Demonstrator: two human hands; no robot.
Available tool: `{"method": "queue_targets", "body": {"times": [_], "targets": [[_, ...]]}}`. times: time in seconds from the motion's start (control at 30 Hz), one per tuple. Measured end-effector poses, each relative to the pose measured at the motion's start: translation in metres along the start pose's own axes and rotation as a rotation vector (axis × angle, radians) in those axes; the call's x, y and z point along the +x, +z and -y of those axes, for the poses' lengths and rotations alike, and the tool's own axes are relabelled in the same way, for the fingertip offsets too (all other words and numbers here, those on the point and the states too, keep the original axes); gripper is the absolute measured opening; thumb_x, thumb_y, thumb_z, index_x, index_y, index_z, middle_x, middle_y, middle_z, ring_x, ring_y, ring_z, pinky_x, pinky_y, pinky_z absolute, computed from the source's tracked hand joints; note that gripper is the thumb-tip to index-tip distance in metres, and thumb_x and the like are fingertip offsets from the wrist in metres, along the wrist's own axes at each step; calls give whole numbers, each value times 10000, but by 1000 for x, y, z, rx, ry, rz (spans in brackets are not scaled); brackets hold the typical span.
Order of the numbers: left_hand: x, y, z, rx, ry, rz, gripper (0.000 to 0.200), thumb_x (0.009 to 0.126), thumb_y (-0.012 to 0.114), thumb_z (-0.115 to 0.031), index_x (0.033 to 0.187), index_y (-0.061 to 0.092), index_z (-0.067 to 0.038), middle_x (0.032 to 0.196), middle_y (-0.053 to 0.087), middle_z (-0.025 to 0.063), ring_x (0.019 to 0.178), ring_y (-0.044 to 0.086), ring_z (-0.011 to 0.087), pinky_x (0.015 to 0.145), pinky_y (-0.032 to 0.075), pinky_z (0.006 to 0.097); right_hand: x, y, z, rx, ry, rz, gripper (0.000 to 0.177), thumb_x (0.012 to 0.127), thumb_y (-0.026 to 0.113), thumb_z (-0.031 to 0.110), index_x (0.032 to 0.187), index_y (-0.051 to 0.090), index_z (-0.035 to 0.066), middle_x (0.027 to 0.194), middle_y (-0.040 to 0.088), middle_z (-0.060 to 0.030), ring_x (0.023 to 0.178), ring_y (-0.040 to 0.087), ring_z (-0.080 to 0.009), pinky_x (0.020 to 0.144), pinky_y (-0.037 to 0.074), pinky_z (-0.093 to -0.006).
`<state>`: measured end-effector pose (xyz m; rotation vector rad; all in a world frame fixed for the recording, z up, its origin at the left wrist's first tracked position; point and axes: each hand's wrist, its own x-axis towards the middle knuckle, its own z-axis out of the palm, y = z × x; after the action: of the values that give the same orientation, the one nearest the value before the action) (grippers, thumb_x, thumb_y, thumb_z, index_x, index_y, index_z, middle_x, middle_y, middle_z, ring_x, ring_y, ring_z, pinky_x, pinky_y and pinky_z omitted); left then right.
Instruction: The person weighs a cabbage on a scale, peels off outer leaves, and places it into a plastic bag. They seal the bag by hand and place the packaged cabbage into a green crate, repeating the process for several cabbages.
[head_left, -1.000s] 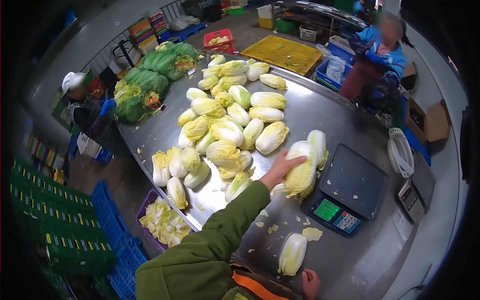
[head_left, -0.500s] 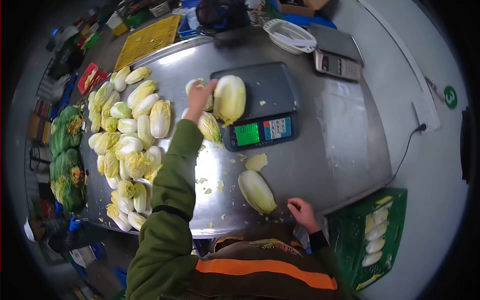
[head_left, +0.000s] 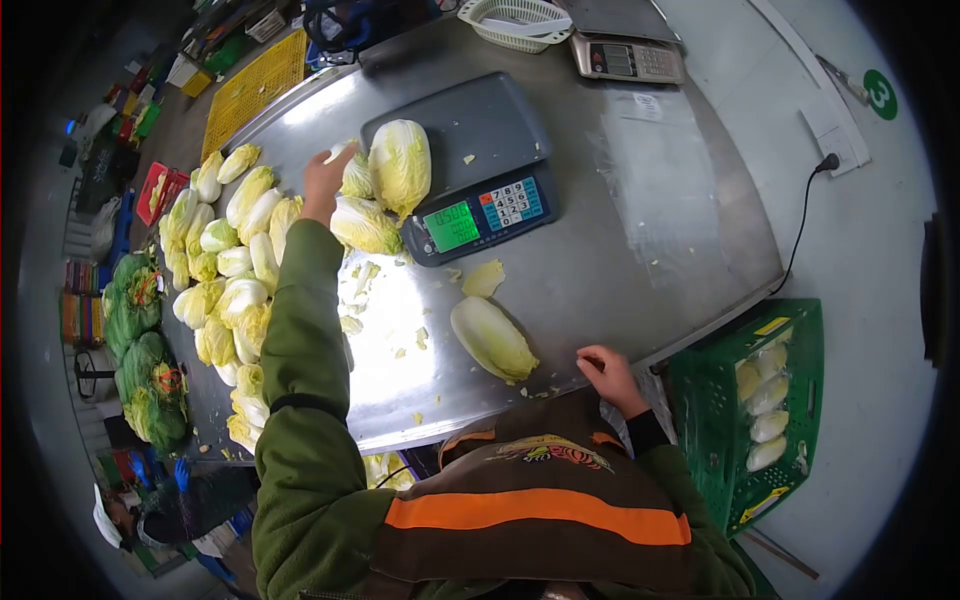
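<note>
My left hand (head_left: 324,184) is closed round the upper left end of a small Chinese cabbage (head_left: 357,176), which hides part of its fingers. To the right, a large cabbage (head_left: 401,168) lies on the left part of the scale's platform (head_left: 480,125). Another cabbage (head_left: 366,226) touches the scale's left side. The scale's display (head_left: 452,228) glows green. My right hand (head_left: 612,380) is loosely closed and empty near the table's front edge. Left of it a pale cabbage (head_left: 492,340) lies on the metal table (head_left: 590,270), with a loose leaf (head_left: 484,278) above.
Many cabbages (head_left: 240,262) cover the table's left side. A second scale (head_left: 628,58) and a white basket (head_left: 514,22) stand at the back. At right is a green crate (head_left: 700,400) with wrapped cabbages. A person with blue gloves (head_left: 182,474) is at the lower left.
My left hand has moved left, away from the large cabbage and onto the small one. The view has shifted, with the table objects higher in it. My right hand remains near the front edge.
</note>
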<state>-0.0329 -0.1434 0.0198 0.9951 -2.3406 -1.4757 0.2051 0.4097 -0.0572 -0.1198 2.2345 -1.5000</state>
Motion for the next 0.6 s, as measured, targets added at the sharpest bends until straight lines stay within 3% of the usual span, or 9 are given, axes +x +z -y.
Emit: {"method": "queue_targets", "body": {"times": [0.1, 0.17, 0.2, 0.27, 0.33, 0.4, 0.5, 0.57, 0.6], "targets": [[-20, 36, -29, 47, 72, 20, 949, 673, 843, -544, 1273, 530, 122, 1171, 629, 242, 1080, 625, 282, 878, 495, 361, -2, -8, -1, -22, -3, -10, 227, 912, 675, 138, 1078, 656, -15, 947, 706, -102, 851, 663, -143, 764, 524, -291], [-28, 55, -50, 341, -26, 243, 925, 624, 844, -598, 1149, 617, 130, 1127, 661, 253, 1064, 646, 290, 875, 503, 361, 0, -8, 2, -38, -25, -41, 227, 913, 673, 136, 1082, 657, -14, 939, 704, -100, 843, 663, -147, 758, 525, -298], [-14, 66, -41, 397, -5, 175, 880, 596, 847, -613, 1049, 670, 120, 1071, 684, 254, 1020, 666, 322, 840, 523, 362, 2, -8, 7, -42, -25, -48, 227, 913, 673, 136, 1082, 657, -14, 939, 704, -100, 843, 663, -147, 758, 525, -298], [-9, 72, -51, 500, -4, 270, 908, 584, 855, -610, 1068, 649, 131, 1070, 680, 261, 1014, 668, 337, 835, 529, 363, 11, -3, 19, -70, -30, -68, 220, 892, 688, 155, 1048, 666, 3, 927, 694, -123, 826, 678, -218, 739, 530, -320], [-17, 81, -56, 614, 2, 358, 938, 572, 862, -606, 1086, 627, 142, 1069, 677, 268, 1008, 670, 352, 829, 535, 365, 30, 6, 33, -46, -53, -67, 223, 891, 694, 165, 1044, 667, 5, 921, 694, -120, 831, 678, -211, 742, 529, -320], [-30, 94, -41, 468, 290, 80, 963, 560, 878, -585, 1115, 585, 146, 1035, 675, 272, 957, 690, 341, 807, 546, 361, 60, 20, 51, 38, -96, -50, 253, 889, 706, 188, 1060, 661, 7, 923, 696, -112, 843, 675, -195, 760, 529, -318], [-44, 90, -39, 220, 307, 125, 947, 549, 913, -516, 1141, 556, 131, 1014, 678, 256, 889, 710, 316, 779, 563, 371, 111, 41, 91, 222, -178, -67, 403, 891, 723, 213, 1212, 583, 11, 1058, 674, -126, 900, 658, -184, 814, 533, -320], [-103, 65, -65, -389, 51, 574, 637, 715, 877, -250, 1162, 578, 90, 1034, 691, 191, 840, 716, 253, 707, 588, 368, 137, 54, 130, 334, -266, -74, 607, 892, 732, 213, 1396, 441, 42, 1190, 612, -151, 960, 642, -209, 837, 536, -326], [-127, 60, -59, -502, 28, 566, 546, 763, 841, -181, 1180, 587, 64, 1037, 693, 166, 848, 712, 242, 720, 586, 357, 146, 61, 148, 331, -264, -66, 607, 892, 732, 213, 1396, 441, 42, 1190, 612, -151, 960, 642, -209, 837, 536, -326]]}}
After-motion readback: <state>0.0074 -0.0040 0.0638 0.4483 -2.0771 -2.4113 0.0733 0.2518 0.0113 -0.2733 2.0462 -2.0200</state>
